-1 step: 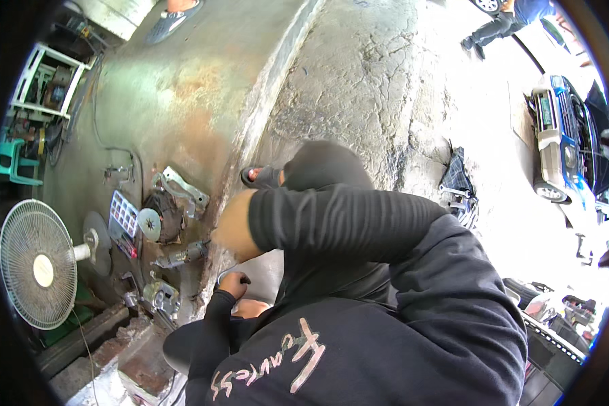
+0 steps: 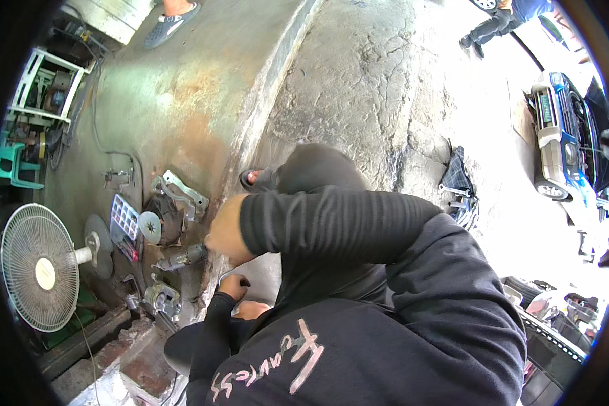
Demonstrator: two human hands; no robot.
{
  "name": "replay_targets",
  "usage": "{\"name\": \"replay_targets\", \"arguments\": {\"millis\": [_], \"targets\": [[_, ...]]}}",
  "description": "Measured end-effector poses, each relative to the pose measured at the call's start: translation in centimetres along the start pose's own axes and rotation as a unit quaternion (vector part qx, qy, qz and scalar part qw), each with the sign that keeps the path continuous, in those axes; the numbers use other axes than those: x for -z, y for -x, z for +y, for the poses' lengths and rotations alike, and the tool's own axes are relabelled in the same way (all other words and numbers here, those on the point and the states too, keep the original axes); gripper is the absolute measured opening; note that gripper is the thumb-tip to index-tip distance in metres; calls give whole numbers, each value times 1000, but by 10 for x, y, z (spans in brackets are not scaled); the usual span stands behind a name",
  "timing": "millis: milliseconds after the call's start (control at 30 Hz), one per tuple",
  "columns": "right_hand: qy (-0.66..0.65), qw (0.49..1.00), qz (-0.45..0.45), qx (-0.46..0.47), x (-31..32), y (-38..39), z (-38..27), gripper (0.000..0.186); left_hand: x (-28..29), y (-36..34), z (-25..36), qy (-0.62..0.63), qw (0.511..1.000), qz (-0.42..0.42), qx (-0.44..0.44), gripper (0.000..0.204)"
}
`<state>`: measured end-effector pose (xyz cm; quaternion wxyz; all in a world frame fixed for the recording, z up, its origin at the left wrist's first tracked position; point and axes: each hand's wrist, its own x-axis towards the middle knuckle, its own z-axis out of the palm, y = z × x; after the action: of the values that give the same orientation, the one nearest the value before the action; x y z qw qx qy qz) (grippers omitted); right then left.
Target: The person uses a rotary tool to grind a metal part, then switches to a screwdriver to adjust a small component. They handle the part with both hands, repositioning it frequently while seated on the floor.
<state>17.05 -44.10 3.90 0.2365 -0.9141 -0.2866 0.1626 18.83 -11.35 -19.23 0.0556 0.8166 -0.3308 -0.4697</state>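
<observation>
My right hand [image 2: 227, 230] reaches across to the left in a black sleeve. Its back faces up and its fingers curl down out of sight, so what they hold is hidden. Just below it, my left hand [image 2: 233, 287] is closed, fingers bent in, beside the thin rim of a smooth grey piece [image 2: 262, 279]; what it grips is too small to make out. A grey cylindrical tool [image 2: 181, 258] lies on the floor close to my right hand. My raised knee [image 2: 321, 168], in dark cloth, is beyond the forearm.
At the left stand a fan [image 2: 40, 267], a compartment box [image 2: 124, 218], a round disc [image 2: 150, 227] and metal parts [image 2: 162, 298]. A raised concrete strip [image 2: 267, 81] crosses the floor. Another person's shoe [image 2: 171, 26] is at the top; a car [image 2: 555, 128] is parked right.
My right hand has shifted slightly left and is less blurred. My knee has moved a little to the left. The other person's foot shows a little lower at the top.
</observation>
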Motion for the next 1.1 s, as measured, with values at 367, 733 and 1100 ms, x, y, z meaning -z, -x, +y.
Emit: {"name": "replay_targets", "arguments": {"millis": [367,733,1100], "targets": [[-27,993,34,112,0,-133,-32,40,-16,-5,40,-143,986,75,-36,17],[-70,979,40,186,5,-165,-47,39,24,-203,187,-199,963,136,-121,17],[-83,983,46,155,12,-148,-27,38,25,-238,232,-226,956,117,-144,17]]}}
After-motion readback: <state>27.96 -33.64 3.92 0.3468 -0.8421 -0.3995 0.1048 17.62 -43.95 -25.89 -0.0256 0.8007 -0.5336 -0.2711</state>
